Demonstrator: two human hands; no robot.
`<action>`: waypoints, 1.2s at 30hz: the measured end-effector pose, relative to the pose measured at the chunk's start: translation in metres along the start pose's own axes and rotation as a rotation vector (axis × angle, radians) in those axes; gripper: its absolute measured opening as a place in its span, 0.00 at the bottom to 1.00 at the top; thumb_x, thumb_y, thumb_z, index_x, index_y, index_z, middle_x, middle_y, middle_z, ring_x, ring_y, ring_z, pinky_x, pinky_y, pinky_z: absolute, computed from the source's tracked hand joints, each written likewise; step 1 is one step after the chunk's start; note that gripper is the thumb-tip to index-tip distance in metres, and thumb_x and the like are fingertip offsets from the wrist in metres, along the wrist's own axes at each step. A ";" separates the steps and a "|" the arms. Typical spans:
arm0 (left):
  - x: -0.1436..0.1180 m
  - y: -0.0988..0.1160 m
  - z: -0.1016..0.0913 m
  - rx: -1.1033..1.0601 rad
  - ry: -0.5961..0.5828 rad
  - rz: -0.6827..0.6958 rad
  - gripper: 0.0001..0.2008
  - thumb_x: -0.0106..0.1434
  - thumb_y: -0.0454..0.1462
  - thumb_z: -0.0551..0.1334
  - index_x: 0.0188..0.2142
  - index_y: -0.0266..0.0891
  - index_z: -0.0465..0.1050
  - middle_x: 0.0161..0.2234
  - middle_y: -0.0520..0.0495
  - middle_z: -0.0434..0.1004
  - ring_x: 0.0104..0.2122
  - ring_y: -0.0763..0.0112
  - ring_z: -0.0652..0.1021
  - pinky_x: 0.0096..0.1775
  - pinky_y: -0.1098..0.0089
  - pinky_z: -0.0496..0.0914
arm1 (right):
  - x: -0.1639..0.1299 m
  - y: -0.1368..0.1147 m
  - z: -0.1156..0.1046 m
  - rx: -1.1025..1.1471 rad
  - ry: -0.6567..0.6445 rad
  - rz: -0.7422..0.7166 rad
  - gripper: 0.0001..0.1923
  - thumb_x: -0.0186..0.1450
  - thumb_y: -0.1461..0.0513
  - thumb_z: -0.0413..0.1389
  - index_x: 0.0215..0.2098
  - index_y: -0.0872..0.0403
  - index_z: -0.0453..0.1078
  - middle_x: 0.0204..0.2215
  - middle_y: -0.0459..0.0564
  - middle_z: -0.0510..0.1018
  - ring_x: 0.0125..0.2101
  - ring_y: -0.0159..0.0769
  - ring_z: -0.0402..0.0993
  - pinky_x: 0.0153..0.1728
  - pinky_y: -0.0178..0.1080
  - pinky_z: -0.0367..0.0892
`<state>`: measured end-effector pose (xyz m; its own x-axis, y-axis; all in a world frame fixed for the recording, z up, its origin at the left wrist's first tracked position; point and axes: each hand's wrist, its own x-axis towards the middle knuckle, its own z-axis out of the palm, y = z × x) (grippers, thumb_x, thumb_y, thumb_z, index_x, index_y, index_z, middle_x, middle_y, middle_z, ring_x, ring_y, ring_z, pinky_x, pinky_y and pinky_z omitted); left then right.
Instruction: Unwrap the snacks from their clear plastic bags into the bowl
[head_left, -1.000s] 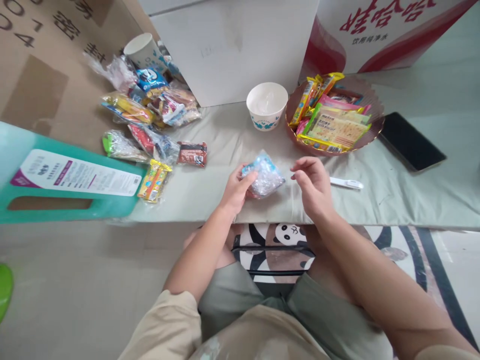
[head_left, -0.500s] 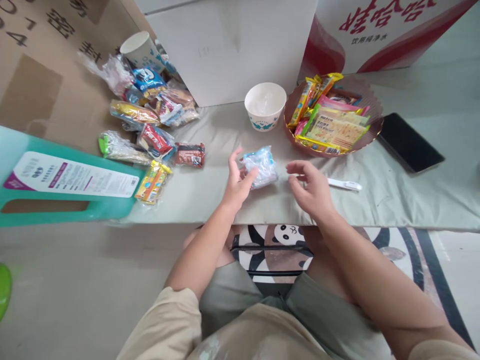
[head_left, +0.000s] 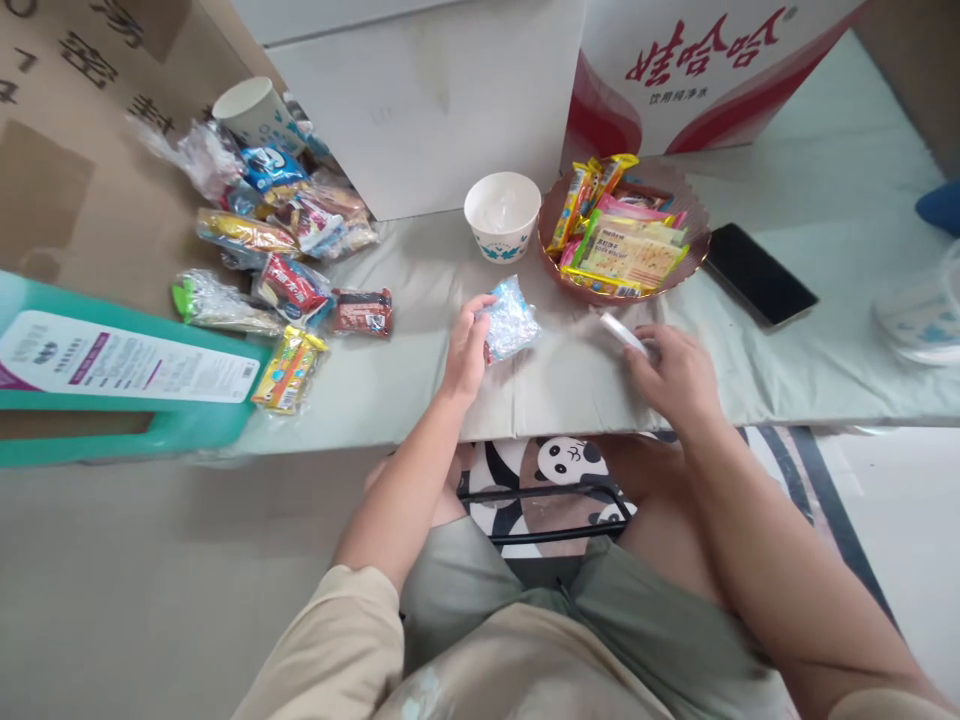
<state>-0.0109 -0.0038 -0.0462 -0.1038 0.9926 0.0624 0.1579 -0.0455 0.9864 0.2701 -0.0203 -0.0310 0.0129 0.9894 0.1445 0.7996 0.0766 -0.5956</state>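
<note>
Fingers of the left hand [head_left: 466, 345] pinching a crinkled clear-and-blue plastic snack packet [head_left: 510, 320] lying on the pale green tablecloth [head_left: 420, 380], right hand [head_left: 671, 372] fingers curled around a slim white plastic tool [head_left: 621, 333], well right of the packet

A low table [head_left: 825, 390] under pale green cloth, cardboard boxes [head_left: 427, 100] behind.

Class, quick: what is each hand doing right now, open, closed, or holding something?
Left hand: closed on the clear packet, its grip at the packet's left edge.
Right hand: closed on the white pen-like stick on the table.
</note>
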 end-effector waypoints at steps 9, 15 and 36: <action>-0.010 -0.001 0.003 0.229 0.069 0.115 0.28 0.59 0.49 0.70 0.56 0.47 0.67 0.44 0.46 0.75 0.36 0.67 0.75 0.41 0.66 0.70 | -0.015 -0.087 0.034 0.853 -0.419 0.214 0.20 0.65 0.43 0.55 0.39 0.50 0.64 0.25 0.43 0.76 0.18 0.28 0.65 0.19 0.33 0.61; -0.013 0.002 0.003 0.207 0.068 0.145 0.27 0.59 0.48 0.69 0.55 0.47 0.66 0.48 0.45 0.74 0.38 0.67 0.76 0.42 0.66 0.72 | -0.010 -0.092 0.047 0.774 -0.454 0.253 0.18 0.64 0.45 0.56 0.37 0.51 0.69 0.26 0.45 0.78 0.20 0.28 0.69 0.21 0.32 0.63; 0.008 -0.011 -0.021 -0.101 0.366 0.004 0.32 0.61 0.59 0.65 0.55 0.51 0.56 0.47 0.45 0.73 0.38 0.70 0.79 0.34 0.71 0.73 | -0.003 -0.057 0.017 0.243 -0.311 0.045 0.16 0.65 0.53 0.53 0.38 0.53 0.78 0.27 0.50 0.79 0.27 0.38 0.72 0.32 0.40 0.64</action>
<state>-0.0340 0.0021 -0.0532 -0.4503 0.8875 0.0981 0.0628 -0.0781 0.9950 0.2143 -0.0254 -0.0114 -0.1673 0.9798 -0.1098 0.6366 0.0223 -0.7709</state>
